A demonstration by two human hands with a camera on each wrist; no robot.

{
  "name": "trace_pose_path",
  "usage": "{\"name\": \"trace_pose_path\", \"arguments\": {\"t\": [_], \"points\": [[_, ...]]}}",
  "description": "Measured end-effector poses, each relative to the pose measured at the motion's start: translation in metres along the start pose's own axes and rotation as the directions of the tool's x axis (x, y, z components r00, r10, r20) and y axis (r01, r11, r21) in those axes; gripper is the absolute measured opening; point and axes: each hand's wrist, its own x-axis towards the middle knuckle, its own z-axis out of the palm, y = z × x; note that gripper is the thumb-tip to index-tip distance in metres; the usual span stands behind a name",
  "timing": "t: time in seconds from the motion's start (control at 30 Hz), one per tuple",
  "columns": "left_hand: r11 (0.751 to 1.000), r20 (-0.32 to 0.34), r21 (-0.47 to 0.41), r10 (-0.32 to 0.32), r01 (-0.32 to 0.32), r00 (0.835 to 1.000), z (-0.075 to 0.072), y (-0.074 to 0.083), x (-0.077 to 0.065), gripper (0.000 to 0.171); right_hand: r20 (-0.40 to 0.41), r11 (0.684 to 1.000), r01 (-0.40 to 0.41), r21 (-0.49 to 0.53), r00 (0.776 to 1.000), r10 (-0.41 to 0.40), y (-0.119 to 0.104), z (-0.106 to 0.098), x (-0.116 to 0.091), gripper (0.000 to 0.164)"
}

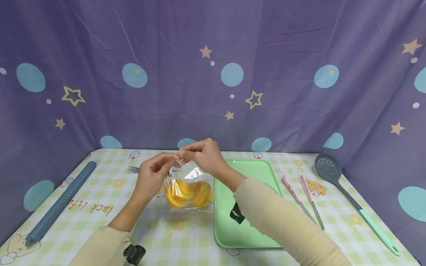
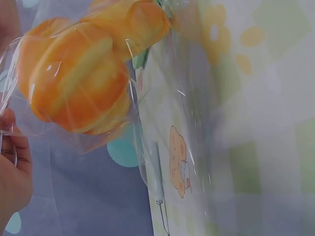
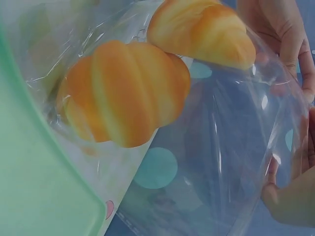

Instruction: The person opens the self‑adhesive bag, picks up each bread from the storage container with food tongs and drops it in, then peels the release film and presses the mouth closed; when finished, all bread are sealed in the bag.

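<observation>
A clear plastic bag [image 1: 194,171] hangs over the table, left of the green tray. Two orange-yellow bread rolls [image 1: 178,194], shaped like croissants, lie inside it near the bottom. My left hand [image 1: 149,179] pinches the bag's top edge with thumb and fingers. Right beside it, my right hand [image 1: 208,159] pinches the same edge, the fingertips of both hands close together. Through the film in the right wrist view, one striped roll [image 3: 125,93] sits below the other roll [image 3: 202,37]. The left wrist view shows a roll [image 2: 78,81] close up, partly covering another.
The green tray [image 1: 246,236] lies under my right forearm. Right of it are two pink-handled utensils [image 1: 307,190] and a grey skimmer [image 1: 327,168] with a mint handle. A fork [image 1: 133,169] lies behind my left hand. A long blue-grey bar [image 1: 61,203] lies at the left edge.
</observation>
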Motion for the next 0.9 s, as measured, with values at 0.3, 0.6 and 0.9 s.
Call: {"name": "trace_pose_path", "arguments": {"t": [0.3, 0.6, 0.9], "points": [[0.998, -0.004, -0.060, 0.019, -0.019, 1.000, 0.003, 0.001, 0.000, 0.017, -0.019, 0.999, 0.048, 0.024, 0.999, -0.048, 0.000, -0.003, 0.000, 0.017], [0.996, -0.061, -0.087, -0.009, 0.004, 0.998, -0.003, -0.011, 0.000, 0.019, -0.114, 0.986, 0.133, -0.096, 0.983, -0.144, -0.001, -0.013, 0.000, 0.020], [0.967, -0.153, -0.237, -0.130, 0.092, 0.980, -0.013, -0.036, 0.000, 0.023, -0.130, 0.993, 0.114, 0.000, 0.985, -0.113, 0.002, -0.034, -0.001, 0.018]]}}
